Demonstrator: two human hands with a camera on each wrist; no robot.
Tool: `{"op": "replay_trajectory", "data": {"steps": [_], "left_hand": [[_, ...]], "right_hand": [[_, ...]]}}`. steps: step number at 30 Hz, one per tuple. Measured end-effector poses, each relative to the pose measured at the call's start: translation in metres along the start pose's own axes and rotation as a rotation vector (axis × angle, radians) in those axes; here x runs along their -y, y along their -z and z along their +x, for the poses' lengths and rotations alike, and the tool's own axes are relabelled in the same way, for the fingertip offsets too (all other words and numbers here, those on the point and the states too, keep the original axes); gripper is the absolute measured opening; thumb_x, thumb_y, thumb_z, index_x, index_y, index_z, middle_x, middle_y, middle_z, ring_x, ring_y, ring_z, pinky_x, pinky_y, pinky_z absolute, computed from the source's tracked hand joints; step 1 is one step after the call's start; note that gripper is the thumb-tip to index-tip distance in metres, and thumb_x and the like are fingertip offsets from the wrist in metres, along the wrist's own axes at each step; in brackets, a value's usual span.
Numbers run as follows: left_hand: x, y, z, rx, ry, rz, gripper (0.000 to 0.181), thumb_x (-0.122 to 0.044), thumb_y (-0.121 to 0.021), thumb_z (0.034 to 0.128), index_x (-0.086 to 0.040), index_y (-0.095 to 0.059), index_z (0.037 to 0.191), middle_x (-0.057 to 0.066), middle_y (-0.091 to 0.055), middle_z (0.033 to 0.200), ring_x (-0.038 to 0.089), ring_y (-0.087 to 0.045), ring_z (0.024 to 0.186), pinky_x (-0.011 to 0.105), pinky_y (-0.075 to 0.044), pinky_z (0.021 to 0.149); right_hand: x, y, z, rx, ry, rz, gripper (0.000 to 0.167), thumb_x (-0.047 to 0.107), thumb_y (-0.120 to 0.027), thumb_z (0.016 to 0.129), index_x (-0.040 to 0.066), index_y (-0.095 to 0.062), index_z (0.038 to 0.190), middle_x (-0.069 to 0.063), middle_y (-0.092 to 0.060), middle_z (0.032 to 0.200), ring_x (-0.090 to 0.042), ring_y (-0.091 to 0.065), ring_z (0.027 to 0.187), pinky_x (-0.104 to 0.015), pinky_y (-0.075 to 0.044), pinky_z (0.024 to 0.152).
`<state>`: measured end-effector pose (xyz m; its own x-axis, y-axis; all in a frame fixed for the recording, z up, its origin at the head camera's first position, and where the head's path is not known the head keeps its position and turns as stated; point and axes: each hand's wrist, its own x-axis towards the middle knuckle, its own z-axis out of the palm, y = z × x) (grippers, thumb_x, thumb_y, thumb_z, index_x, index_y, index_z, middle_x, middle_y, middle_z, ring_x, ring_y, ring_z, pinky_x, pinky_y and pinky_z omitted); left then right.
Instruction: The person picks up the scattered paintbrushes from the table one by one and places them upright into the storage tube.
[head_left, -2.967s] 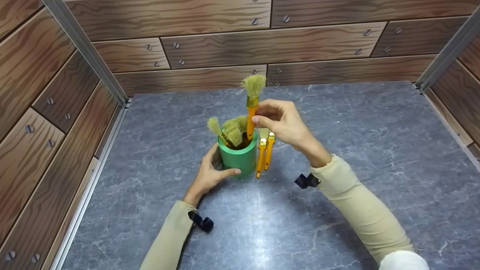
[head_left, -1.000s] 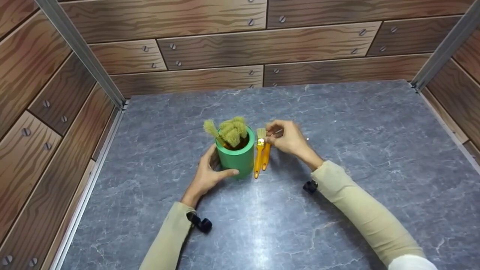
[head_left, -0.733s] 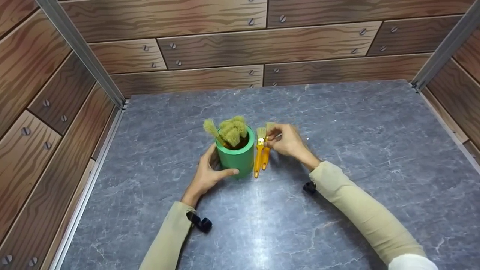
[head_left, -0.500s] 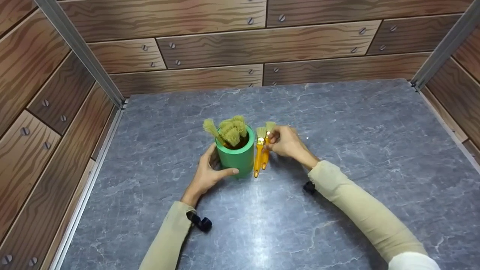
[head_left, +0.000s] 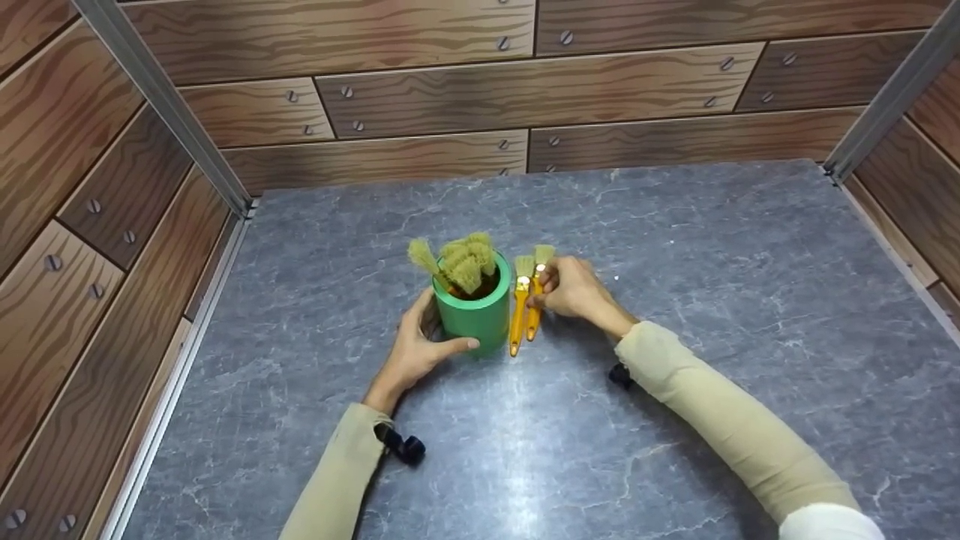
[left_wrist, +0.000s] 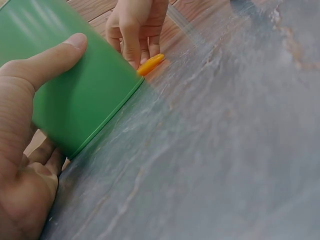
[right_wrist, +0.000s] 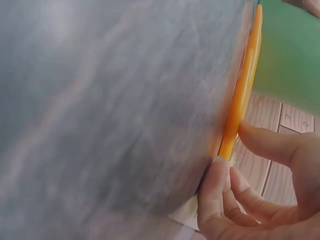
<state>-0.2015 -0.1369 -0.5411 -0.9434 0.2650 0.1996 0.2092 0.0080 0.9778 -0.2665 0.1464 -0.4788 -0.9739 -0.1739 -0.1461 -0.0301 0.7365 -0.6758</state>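
A green cylindrical cup [head_left: 474, 322] stands upright with several bristle-up paintbrushes [head_left: 463, 264] in it. My left hand [head_left: 417, 341] grips it from the left, thumb across the front; in the left wrist view the thumb lies along the green wall. Two orange-handled paintbrushes lie side by side on the table, right of the cup. My right hand [head_left: 576, 289] pinches the handle of the right-hand paintbrush [head_left: 533, 319] between thumb and fingers, as the right wrist view shows. The other paintbrush [head_left: 518, 315] lies untouched between it and the cup.
The grey marbled tabletop [head_left: 360, 247] is bounded by wood-patterned walls [head_left: 480, 97] at the back and sides. Metal rails [head_left: 161, 112] run along the corners. Black wrist cameras [head_left: 409, 448] sit on both sleeves.
Three seconds ago my right hand held a paintbrush upright over the cup; that brush is now released into it. The right hand has moved down to the right-hand paintbrush. The left hand keeps its grip.
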Motion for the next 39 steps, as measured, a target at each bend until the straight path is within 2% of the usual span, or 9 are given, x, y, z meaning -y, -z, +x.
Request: {"op": "replay_trajectory", "data": {"steps": [7, 12, 23, 30, 35, 39], "left_hand": [[-0.001, 0.0, 0.0, -0.003, 0.015, 0.003, 0.108, -0.015, -0.097, 0.0801, -0.02, -0.034, 0.168, 0.003, -0.05, 0.164, 0.022, -0.046, 0.153, 0.041, -0.04, 0.128], [0.0, 0.0, 0.0, 0.0, 0.021, 0.01, 0.107, -0.017, -0.097, 0.0812, -0.022, -0.034, 0.168, 0.002, -0.05, 0.164, 0.022, -0.046, 0.153, 0.042, -0.041, 0.127], [0.0, 0.001, 0.0, 0.004, 0.018, 0.032, 0.106, -0.018, -0.097, 0.0814, -0.026, -0.035, 0.167, 0.0, -0.048, 0.165, 0.022, -0.044, 0.155, 0.044, -0.039, 0.128], [0.0, 0.001, 0.0, 0.002, 0.011, 0.03, 0.106, -0.017, -0.097, 0.081, -0.026, -0.035, 0.167, 0.0, -0.049, 0.165, 0.022, -0.045, 0.154, 0.044, -0.04, 0.128], [0.0, 0.0, 0.0, 0.001, 0.007, 0.018, 0.107, -0.015, -0.097, 0.0804, -0.024, -0.035, 0.167, 0.001, -0.049, 0.165, 0.022, -0.045, 0.154, 0.043, -0.04, 0.128], [0.0, 0.0, 0.0, 0.001, 0.007, 0.011, 0.106, -0.015, -0.097, 0.0803, -0.024, -0.036, 0.167, 0.001, -0.049, 0.164, 0.021, -0.045, 0.154, 0.043, -0.04, 0.128]], "right_hand": [[-0.003, 0.007, 0.002, 0.008, 0.015, 0.01, 0.033, 0.01, -0.094, 0.079, 0.003, -0.068, 0.099, -0.001, -0.067, 0.085, -0.014, -0.061, 0.078, -0.024, -0.053, 0.071], [-0.003, 0.012, 0.004, 0.027, -0.028, 0.005, 0.032, 0.006, -0.091, 0.078, 0.004, -0.067, 0.099, -0.003, -0.068, 0.089, -0.016, -0.062, 0.078, -0.025, -0.055, 0.069], [-0.007, 0.014, 0.007, 0.043, -0.074, -0.005, 0.035, 0.011, -0.093, 0.078, 0.006, -0.065, 0.098, -0.003, -0.069, 0.085, -0.014, -0.061, 0.074, -0.024, -0.051, 0.064], [-0.008, 0.016, 0.005, 0.028, -0.076, -0.014, 0.035, 0.014, -0.093, 0.076, 0.007, -0.064, 0.095, -0.004, -0.062, 0.09, -0.019, -0.058, 0.079, -0.027, -0.048, 0.067], [-0.012, 0.016, 0.006, 0.028, -0.094, 0.049, 0.035, 0.012, -0.091, 0.078, 0.007, -0.064, 0.099, -0.002, -0.063, 0.089, -0.018, -0.058, 0.081, -0.027, -0.05, 0.068], [-0.014, 0.017, 0.006, 0.039, -0.109, 0.115, 0.034, 0.009, -0.089, 0.08, 0.006, -0.062, 0.1, -0.001, -0.062, 0.085, -0.015, -0.058, 0.077, -0.024, -0.052, 0.065]]}}
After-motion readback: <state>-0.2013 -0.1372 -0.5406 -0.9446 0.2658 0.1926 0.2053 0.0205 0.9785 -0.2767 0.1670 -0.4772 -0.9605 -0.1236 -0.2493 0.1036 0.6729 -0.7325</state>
